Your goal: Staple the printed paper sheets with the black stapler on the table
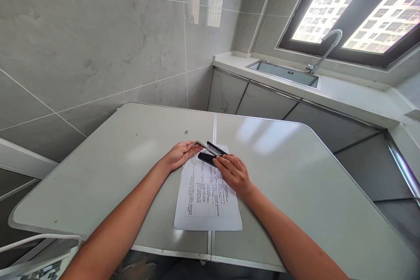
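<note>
A black stapler (pixel 206 158), its top arm swung up from the base and a metal rail showing between them, is held over a printed sheet of paper (pixel 209 210). My right hand (pixel 234 174) grips its hinged end, fingers wrapped round the body. At the other end my left hand (pixel 180 155) has its fingertips closed by the tip of the metal rail. A small greyish bit shows at those fingertips; whether it is part of the rail or a separate piece, I cannot tell. Two tiny strips that look like staples (pixel 186 131) lie on the table beyond my left hand.
The pale folding table (pixel 98 175) has a seam down its middle, under the paper. Grey tiled wall (pixel 98 39) rises behind it. To the right runs a counter with a sink (pixel 285 73) and tap (pixel 333 43) below a window. A white rack-like frame (pixel 49 258) stands front left.
</note>
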`<state>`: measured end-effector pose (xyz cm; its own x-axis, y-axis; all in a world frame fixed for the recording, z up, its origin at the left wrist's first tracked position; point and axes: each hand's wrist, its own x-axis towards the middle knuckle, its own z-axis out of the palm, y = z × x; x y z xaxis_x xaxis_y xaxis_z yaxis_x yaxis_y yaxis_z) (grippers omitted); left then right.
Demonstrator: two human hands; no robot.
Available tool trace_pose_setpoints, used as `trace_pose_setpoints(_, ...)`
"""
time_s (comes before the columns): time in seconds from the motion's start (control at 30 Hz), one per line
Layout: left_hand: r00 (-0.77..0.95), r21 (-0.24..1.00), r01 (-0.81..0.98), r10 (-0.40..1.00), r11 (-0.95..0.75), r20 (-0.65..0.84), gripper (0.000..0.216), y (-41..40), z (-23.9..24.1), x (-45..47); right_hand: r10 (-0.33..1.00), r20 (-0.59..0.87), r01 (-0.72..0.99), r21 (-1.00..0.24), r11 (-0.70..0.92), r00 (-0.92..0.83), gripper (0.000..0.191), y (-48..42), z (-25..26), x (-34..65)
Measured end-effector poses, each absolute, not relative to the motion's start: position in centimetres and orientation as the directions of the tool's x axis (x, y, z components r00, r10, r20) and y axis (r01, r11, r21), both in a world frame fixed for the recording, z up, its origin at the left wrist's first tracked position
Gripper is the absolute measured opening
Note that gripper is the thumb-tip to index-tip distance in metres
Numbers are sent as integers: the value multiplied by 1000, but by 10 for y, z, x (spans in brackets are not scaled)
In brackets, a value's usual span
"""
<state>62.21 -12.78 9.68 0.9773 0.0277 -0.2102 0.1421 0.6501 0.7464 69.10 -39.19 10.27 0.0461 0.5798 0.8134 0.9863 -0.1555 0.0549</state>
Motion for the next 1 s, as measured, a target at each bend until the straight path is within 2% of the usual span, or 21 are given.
trace_pose_setpoints(0.1,945,795,80,209,602,-253,18,-126,95,625,397,863,945,-238,-224,311,43,-390,104,693)
trace_pose_setpoints(0.17,922,845,15,320,534,-218,17,-124,93,626,312,795,854,-470,-222,519,31,-389,108,693)
trace_pose_setpoints(0.23,902,893,-46,403,447,-155,20,-122,91,627,328,646,721,-658,-217,689,19,-388,111,694)
trace_pose_setpoints(0.33,878,955,-113,477,273,-33,33,-121,91,627,459,438,576,-788,-216,773,17,-388,112,696)
trace_pose_setpoints(0.47,860,987,-154,500,54,107,37,-124,94,626,621,343,556,-810,-184,705,18,-386,104,699)
trace_pose_setpoints(0.57,896,985,-174,413,-13,163,33,-128,100,623,679,327,596,-777,-203,657,17,-385,100,700)
trace_pose_setpoints(0.63,919,972,-203,321,-114,230,30,-132,106,619,708,365,671,-713,-205,604,21,-385,101,700)
trace_pose_setpoints(0.73,913,892,-283,185,-352,363,21,-137,115,612,731,462,807,-554,-204,502,42,-385,106,696)
trace_pose_setpoints(0.8,894,828,-334,128,-451,430,17,-140,119,609,759,494,871,-453,-192,424,52,-384,110,692)
trace_pose_setpoints(0.9,876,793,-371,101,-483,471,15,-142,122,607,804,504,916,-383,-119,315,58,-381,112,686)
trace_pose_setpoints(1.0,881,808,-351,125,-473,456,15,-143,122,607,803,528,920,-387,-65,279,53,-380,111,685)
